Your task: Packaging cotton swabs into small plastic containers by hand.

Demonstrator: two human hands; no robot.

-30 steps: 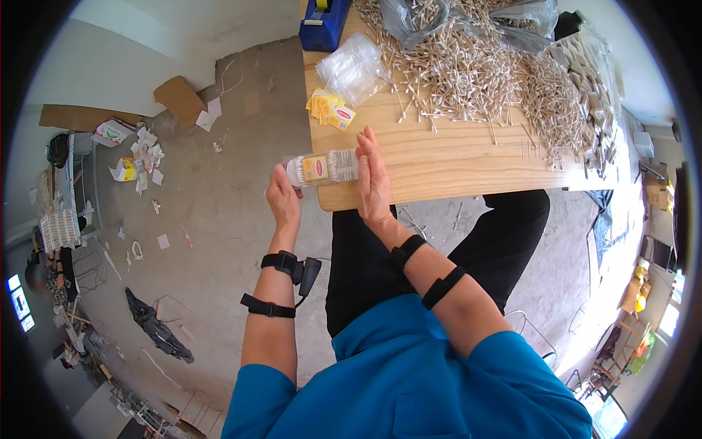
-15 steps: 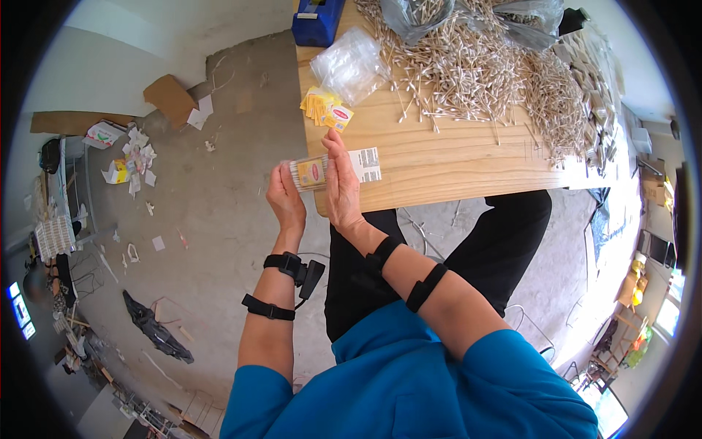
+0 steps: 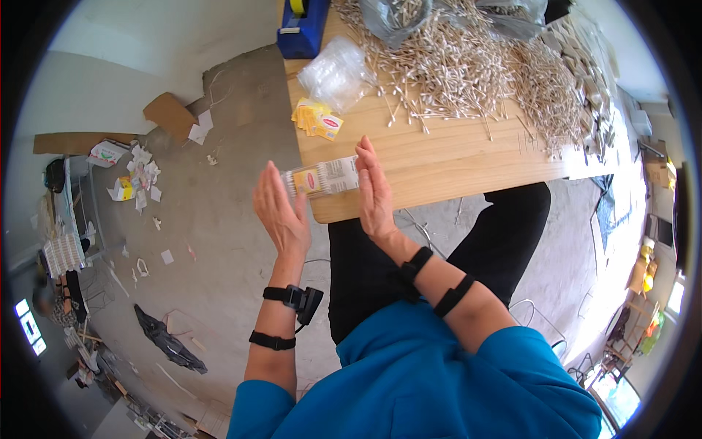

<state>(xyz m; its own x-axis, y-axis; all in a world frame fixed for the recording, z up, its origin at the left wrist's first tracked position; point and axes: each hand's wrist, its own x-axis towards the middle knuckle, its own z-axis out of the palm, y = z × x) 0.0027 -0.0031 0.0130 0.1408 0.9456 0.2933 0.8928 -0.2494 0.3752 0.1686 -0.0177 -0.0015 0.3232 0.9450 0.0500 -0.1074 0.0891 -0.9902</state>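
A clear plastic pack of cotton swabs [image 3: 308,182] with a yellow label lies at the table's near left corner, between my two hands. At its right end is a white printed part [image 3: 341,174]. My left hand [image 3: 284,219] stands upright at the pack's left end, fingers stretched and holding nothing. On the other side, my right hand [image 3: 375,196] is edge-on with fingers straight, close to the white end; whether it touches cannot be made out. Just beyond the pack lie several yellow label cards [image 3: 318,121], and behind them a pile of clear plastic bags [image 3: 336,73].
A big heap of loose cotton swabs [image 3: 461,66] covers the far part of the wooden table [image 3: 439,164], with grey plastic bags [image 3: 398,22] on it. A blue tape dispenser [image 3: 302,33] stands at the far left corner. Paper scraps [image 3: 142,172] and cardboard [image 3: 170,117] litter the floor.
My hands have moved apart from around the pack, the left leftward and the right rightward. The pack's middle and white end now show between them.
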